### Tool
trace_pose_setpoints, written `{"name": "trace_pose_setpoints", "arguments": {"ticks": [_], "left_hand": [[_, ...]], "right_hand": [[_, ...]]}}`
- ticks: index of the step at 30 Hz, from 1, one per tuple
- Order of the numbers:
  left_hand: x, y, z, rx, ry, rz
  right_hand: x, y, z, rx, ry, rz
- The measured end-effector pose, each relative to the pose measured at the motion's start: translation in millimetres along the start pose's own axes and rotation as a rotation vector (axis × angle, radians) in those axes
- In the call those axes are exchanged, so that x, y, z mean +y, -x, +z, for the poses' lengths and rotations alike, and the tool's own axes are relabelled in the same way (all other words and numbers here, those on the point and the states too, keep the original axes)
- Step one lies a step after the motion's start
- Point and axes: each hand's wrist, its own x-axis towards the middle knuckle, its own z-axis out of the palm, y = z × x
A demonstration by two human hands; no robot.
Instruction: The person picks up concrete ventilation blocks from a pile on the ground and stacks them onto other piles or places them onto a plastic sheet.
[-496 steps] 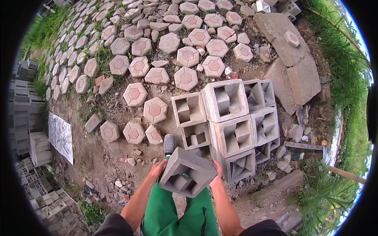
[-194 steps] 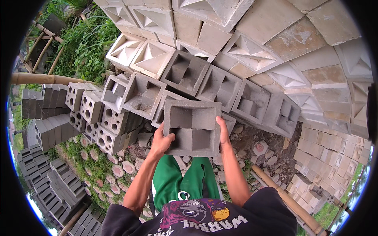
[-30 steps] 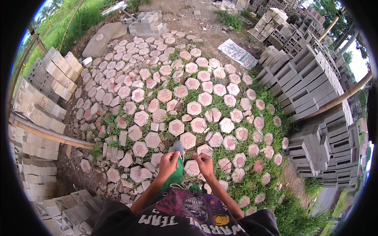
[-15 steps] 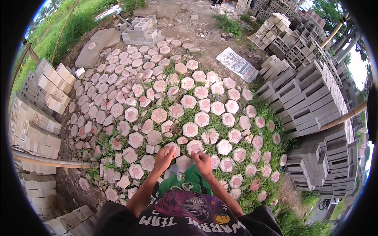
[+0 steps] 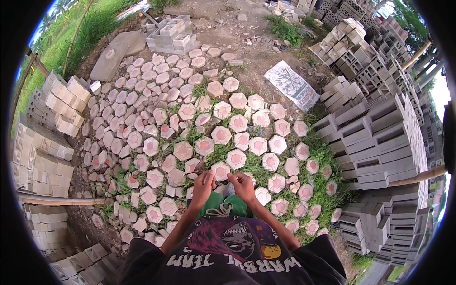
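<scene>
both hands seen empty: left hand and right hand held close together at waist, fingers loosely curled, nothing gripped. hexagonal pavers spread on ground ahead. block stacks seen at right, untouched. no block carried.

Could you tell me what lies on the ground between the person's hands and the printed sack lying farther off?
In the head view, hexagonal pavers with grass in their gaps fill the stretch from the left hand and right hand to the sack.
</scene>
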Motion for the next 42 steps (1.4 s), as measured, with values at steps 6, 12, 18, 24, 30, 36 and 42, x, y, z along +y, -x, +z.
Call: {"name": "trace_pose_setpoints", "arguments": {"ticks": [6, 12, 18, 24, 30, 36, 42], "left_hand": [[16, -78, 44, -0.059, -0.071, 0.018], [34, -177, 82, -0.109, -0.09, -0.032], [47, -340, 120, -0.138, -0.073, -0.044], [158, -498, 157, -0.138, 0.062, 0.012], [206, -614, 163, -0.174, -0.078, 0.027], [219, -706, 167, -0.084, -0.15, -0.07], [227, -810, 177, 0.079, -0.105, -0.056]], "right_hand": [[-10, -78, -51, 0.09, -0.061, -0.12], [-33, -175, -83, 0.185, -0.158, -0.201], [-79, -322, -129, 0.186, -0.119, -0.273], [-175, -463, -165, 0.19, -0.075, -0.269], [-250, -564, -175, 0.162, -0.063, -0.285], [-277, -673, -186, -0.005, -0.354, -0.057], [-336, -814, -211, -0.169, -0.313, -0.1]]}}
